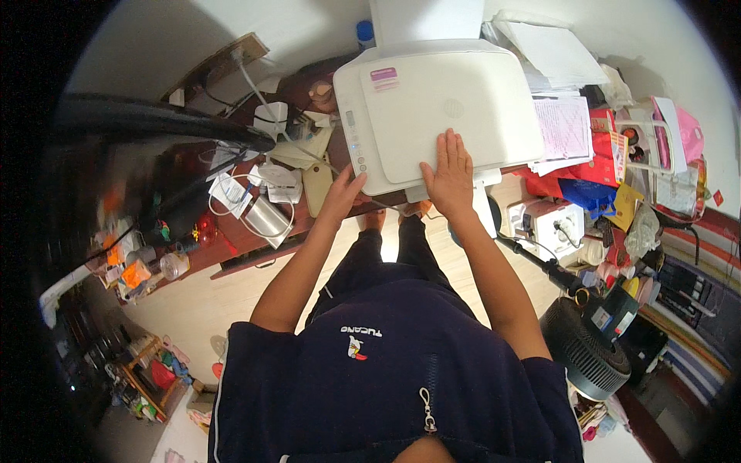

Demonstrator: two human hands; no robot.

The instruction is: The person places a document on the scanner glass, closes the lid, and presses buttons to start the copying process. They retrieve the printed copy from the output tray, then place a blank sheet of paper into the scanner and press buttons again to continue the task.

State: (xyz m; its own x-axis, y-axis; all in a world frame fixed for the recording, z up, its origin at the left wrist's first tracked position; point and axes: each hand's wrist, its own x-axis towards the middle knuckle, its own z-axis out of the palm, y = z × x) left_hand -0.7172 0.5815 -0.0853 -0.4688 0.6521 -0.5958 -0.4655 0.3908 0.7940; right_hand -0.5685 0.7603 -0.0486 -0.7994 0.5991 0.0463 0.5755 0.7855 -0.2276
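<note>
A white printer with a flat scanner lid stands on the dark red-brown desk. My right hand lies flat on the front part of the lid, fingers stretched forward and thumb slightly out to the left. At the printer's front left corner is my left hand, its thumb and a finger extended against the edge beside the control panel. The other left fingers are partly hidden. The lid is down, and a white sheet or support rises behind it. A pink-purple label sits on the lid.
Left of the printer lie a silver cylinder, white cables and adapters. Paper stacks, red bags and a blue bag crowd the right. A black round fan stands close to my right arm. A power strip is behind.
</note>
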